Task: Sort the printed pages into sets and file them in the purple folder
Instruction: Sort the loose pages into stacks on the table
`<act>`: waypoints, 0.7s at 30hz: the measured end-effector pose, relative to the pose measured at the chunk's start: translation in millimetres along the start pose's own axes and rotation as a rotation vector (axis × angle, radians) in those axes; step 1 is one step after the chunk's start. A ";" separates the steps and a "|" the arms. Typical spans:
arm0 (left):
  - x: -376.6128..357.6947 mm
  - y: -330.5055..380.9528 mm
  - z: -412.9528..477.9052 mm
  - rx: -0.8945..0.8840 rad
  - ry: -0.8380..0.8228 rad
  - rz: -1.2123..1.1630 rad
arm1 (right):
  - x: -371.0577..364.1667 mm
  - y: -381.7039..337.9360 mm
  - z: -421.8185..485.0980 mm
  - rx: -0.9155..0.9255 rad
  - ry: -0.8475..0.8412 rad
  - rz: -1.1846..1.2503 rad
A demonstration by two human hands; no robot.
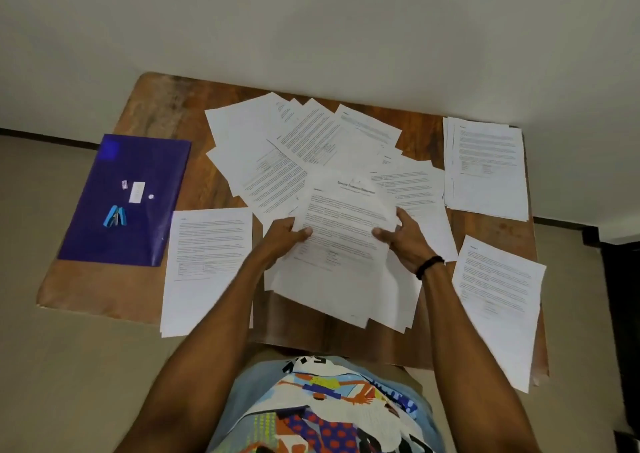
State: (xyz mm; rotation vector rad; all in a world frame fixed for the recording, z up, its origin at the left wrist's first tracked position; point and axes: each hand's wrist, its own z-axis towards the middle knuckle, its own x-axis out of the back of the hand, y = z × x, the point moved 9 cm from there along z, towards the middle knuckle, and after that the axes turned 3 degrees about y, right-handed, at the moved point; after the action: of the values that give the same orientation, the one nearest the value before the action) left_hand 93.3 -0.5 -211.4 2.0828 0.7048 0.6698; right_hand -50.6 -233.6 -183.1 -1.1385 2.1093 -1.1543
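Near-right pile point(495, 300): a sorted set lying flat, its near corner hanging over the table point(156, 106) edge. A nudge would likely slide it off.
Near-left pile point(207, 262): another set, also overhanging the near edge.
Left hand point(284, 238): thumb on top and fingers beneath, pinching the sheaf's left edge.
Right hand point(405, 241): thumb on top and fingers behind, pinching the right edge.
Sheaf point(346, 231): held over mid-table, fanned and uneven. It is probably light, limp and slick sheet on sheet. Best gripped at both side edges, then tapped square.
Folder point(128, 203): purple, flat at the table's left, apart from the pages. It looks thin and flexible, so best lifted by an edge.
Stapler point(116, 216): small and blue, resting on the folder. It needs to come off before filing.
Spread point(294, 148): unsorted overlapping pages beyond the hands. They should peel off one at a time by a corner.
Far stack point(485, 165): a set at the far right, roughly squared.
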 end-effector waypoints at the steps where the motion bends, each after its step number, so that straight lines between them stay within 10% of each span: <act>1: 1.2 1.8 -4.9 -0.024 0.022 -0.025 | 2.7 -2.4 3.8 -0.019 0.048 0.044; 15: 21.1 -16.2 -35.1 0.065 0.114 -0.122 | -19.4 18.2 9.6 -0.048 0.404 0.037; 21: 90.3 -82.6 -68.2 0.231 0.350 -0.252 | -129.6 78.3 4.7 -0.172 -0.097 -0.313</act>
State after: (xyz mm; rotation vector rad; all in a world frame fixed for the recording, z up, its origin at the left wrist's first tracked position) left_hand 90.9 138.9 -224.8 2.0515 1.2713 0.8497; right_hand -11.5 -103.3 -249.7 -1.6167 2.0354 -1.0382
